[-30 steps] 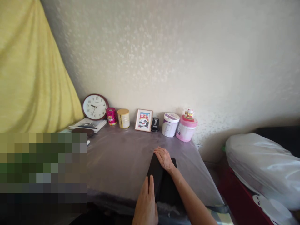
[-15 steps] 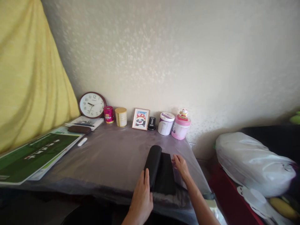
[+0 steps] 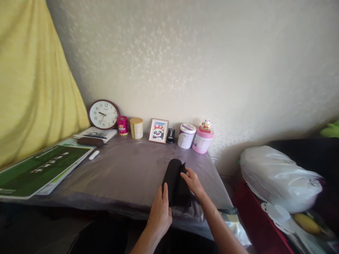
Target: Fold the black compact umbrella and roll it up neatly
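Note:
A thick black roll with a flat flap lies near the front edge of the table, its long side pointing away from me. My left hand holds the roll from the left near its close end, with fingers along its side. At the flap's far right corner, my right hand pinches the edge between thumb and fingers. The flap is lifted there and bends up toward the roll. Part of the roll's near end is hidden behind my left hand.
Along the wall stand a clock, a pink can, a yellow-lidded can, a panda picture frame and two tubs. Green boards and a white stick-like object lie left. A white bag sits right, beyond the table.
My right hand has moved left onto the flap and pinched its far corner, raising it toward the roll. My left hand keeps its hold on the roll.

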`<state>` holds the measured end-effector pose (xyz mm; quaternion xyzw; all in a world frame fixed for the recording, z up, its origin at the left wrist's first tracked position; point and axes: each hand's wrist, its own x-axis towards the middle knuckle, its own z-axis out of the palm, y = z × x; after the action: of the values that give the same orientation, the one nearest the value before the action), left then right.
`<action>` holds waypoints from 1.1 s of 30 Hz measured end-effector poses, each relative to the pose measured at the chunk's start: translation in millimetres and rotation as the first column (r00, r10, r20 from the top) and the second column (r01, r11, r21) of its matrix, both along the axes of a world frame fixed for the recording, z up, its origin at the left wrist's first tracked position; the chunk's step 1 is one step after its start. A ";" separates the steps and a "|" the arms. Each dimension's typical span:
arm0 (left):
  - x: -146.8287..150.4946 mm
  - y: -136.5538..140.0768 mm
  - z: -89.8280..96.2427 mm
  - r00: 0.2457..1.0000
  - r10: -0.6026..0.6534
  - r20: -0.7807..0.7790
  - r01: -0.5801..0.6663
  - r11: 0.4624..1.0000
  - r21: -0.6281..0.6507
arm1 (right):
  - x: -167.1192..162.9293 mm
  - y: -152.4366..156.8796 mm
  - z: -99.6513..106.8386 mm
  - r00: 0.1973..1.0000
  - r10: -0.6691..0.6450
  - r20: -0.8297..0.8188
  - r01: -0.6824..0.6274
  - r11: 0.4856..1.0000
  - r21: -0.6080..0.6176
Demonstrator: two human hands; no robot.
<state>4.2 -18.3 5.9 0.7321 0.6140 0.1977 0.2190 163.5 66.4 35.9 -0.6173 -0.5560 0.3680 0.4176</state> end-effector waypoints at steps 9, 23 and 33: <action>-0.8 3.1 -3.2 1.000 -0.006 -0.018 0.006 1.000 -0.012 | -41.5 17.0 -0.9 0.992 -0.031 0.121 0.029 0.999 0.016; -7.8 0.7 -2.7 0.979 -0.046 0.197 0.018 0.990 0.138 | -67.9 7.3 5.5 0.853 0.055 0.519 -0.117 0.989 0.086; -10.0 3.0 -12.9 0.998 0.013 0.056 -0.017 0.997 0.072 | -68.0 -17.0 -3.4 0.885 -0.002 0.465 -0.148 0.946 0.287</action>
<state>-5.7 -15.3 -7.0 0.7291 0.6056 0.2419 0.2079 95.4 49.5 32.5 -0.5906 -0.7133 0.1338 0.3528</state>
